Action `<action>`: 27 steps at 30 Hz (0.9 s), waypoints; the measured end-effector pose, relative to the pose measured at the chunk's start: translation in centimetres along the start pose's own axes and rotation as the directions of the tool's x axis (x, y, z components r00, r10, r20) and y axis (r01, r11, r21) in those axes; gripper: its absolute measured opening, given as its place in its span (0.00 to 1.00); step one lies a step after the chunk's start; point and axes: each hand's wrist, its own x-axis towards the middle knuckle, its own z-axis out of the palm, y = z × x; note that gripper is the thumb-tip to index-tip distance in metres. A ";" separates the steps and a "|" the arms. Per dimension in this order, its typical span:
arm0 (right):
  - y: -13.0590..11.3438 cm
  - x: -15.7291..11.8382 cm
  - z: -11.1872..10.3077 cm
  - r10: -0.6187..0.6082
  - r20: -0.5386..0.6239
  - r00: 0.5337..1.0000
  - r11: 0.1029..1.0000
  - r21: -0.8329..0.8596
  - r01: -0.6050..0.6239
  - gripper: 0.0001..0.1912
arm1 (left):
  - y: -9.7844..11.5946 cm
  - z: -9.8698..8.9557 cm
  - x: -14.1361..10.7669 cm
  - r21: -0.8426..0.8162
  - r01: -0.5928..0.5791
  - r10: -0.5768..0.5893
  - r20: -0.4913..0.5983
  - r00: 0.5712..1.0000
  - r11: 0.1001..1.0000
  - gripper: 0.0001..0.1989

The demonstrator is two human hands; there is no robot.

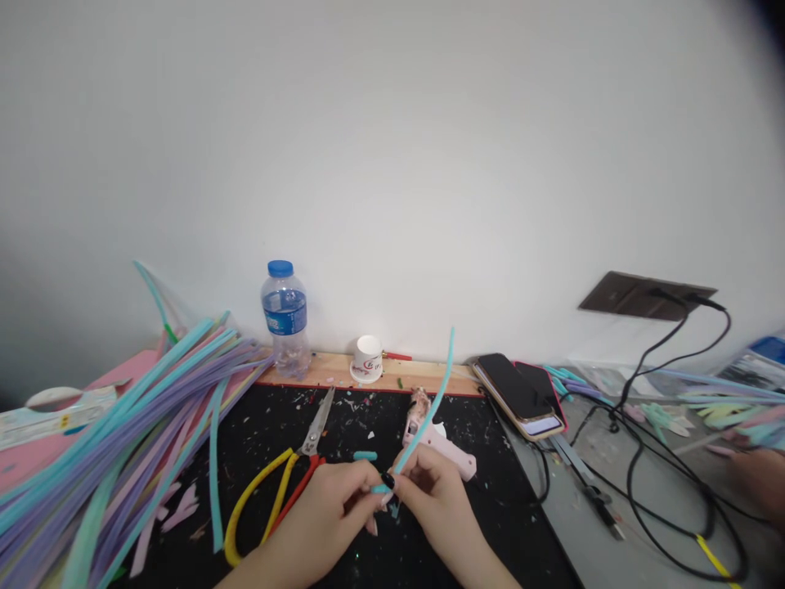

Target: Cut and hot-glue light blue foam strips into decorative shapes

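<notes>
A turquoise pipe cleaner [442,383] rises in a slight curve from between my two hands, its lower end pinched in the fingertips. My left hand [343,501] has thumb and forefinger closed on the bottom end. Close beside it, my right hand [434,491] pinches the same pipe cleaner a little higher up. Behind my right hand lies a pale pink glue gun [452,455], partly covered. A short turquoise piece [365,456] rests on the black mat [374,417] just beyond my fingers. Scissors [316,427] with yellow and red handles lie left of my left hand.
A large bundle of pastel pipe cleaners [165,409] fills the left. Along the wall stand a water bottle [285,315] and a paper cup [368,360]. Phones [521,393] and black cables [641,442] lie on the right. Another person's hand [760,483] shows at the right edge.
</notes>
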 end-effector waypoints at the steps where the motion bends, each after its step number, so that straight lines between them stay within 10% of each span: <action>1: 0.1 0.1 0.0 0.006 0.015 1.000 1.000 0.021 -0.007 0.07 | -0.2 -0.1 -0.1 0.086 -0.054 0.054 0.000 0.999 0.995 0.10; 12: -0.4 0.1 -0.3 0.090 0.282 0.955 0.993 0.051 -0.109 0.11 | -0.7 -0.8 -0.8 0.427 -0.485 0.514 0.055 0.856 0.763 0.15; 23: -0.1 -0.3 -0.7 0.200 0.362 0.910 0.979 -0.030 -0.203 0.21 | -0.8 -1.0 -0.7 0.289 -0.506 0.502 0.092 0.860 0.813 0.13; 27: 0.2 -0.3 -0.4 0.140 0.251 0.958 0.990 -0.011 -0.142 0.21 | -0.3 -0.9 -0.6 0.200 -0.263 0.273 -0.024 0.962 0.944 0.06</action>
